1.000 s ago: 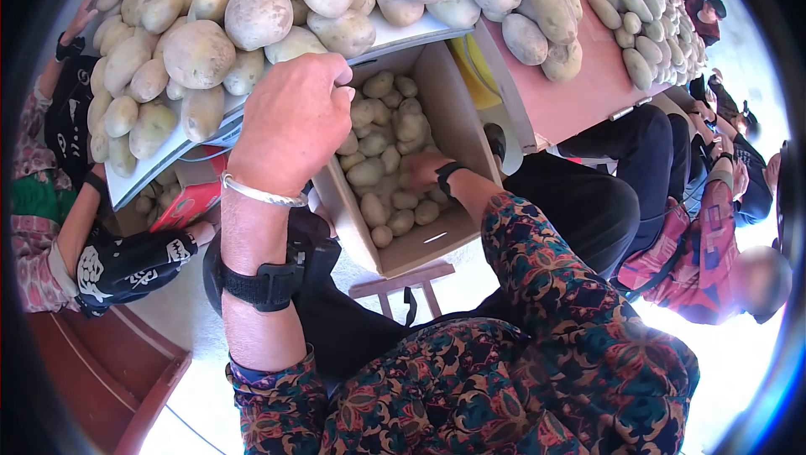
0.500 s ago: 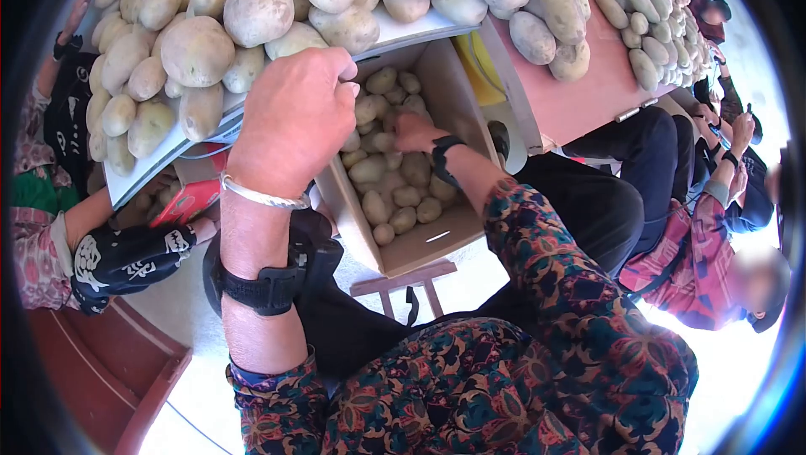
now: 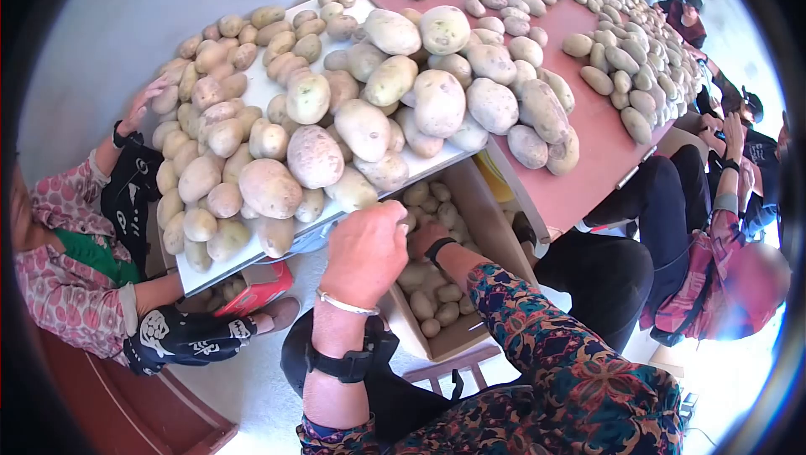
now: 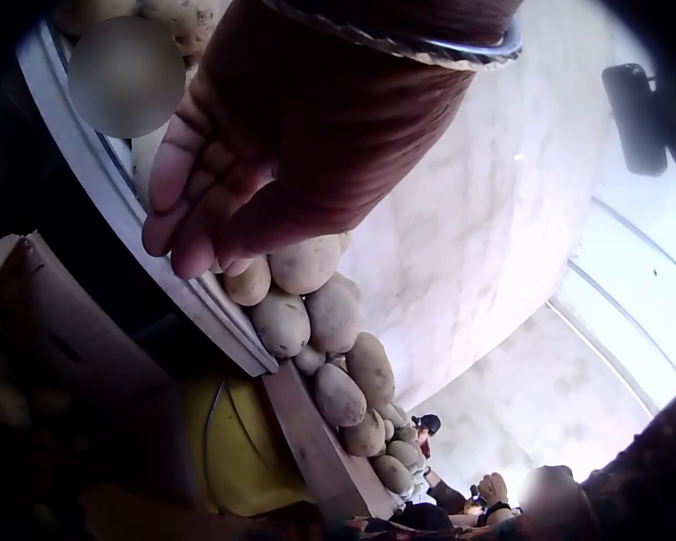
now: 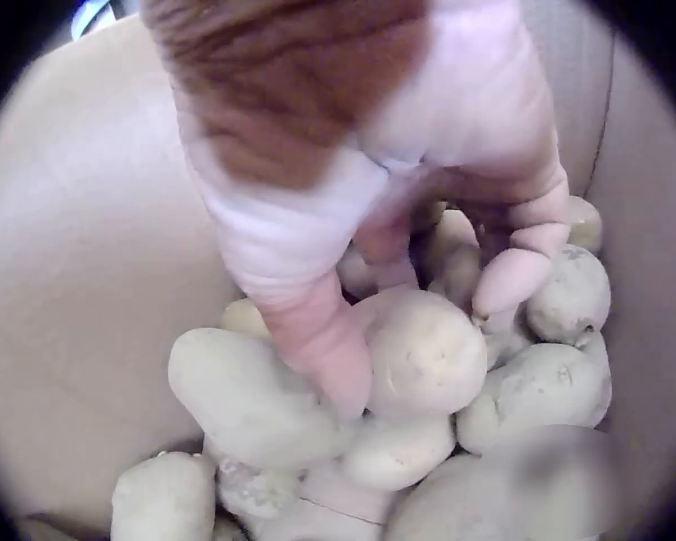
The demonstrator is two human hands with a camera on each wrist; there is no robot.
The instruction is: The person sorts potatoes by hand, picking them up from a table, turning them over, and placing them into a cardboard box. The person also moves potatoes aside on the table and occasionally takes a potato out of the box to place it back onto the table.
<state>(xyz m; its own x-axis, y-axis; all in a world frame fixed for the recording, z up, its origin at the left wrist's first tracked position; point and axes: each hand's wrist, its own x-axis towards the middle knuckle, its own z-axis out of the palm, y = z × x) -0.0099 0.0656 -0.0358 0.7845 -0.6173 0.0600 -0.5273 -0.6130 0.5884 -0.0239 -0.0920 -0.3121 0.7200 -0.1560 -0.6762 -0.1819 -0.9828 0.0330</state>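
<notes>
My right hand reaches down into a cardboard box partly filled with potatoes. In the right wrist view, its thumb and fingers bend round a roundish potato lying among the others, and the fingers behind it are partly hidden. The left hand hovers near the front edge of a white tabletop, beside the box. Loosely curled, its fingers have nothing in them in the left wrist view. Big potatoes are heaped on the white top, just beyond this hand.
A reddish board to the right carries more, smaller potatoes. Below the white top stands a red carton; a yellow container is beside the box. People sit at left and right, one person's hand near the heap.
The head view has tilted up, showing more of the heaps. My right hand has moved from the box's near right side toward its far part; the left hand keeps its loose curl.
</notes>
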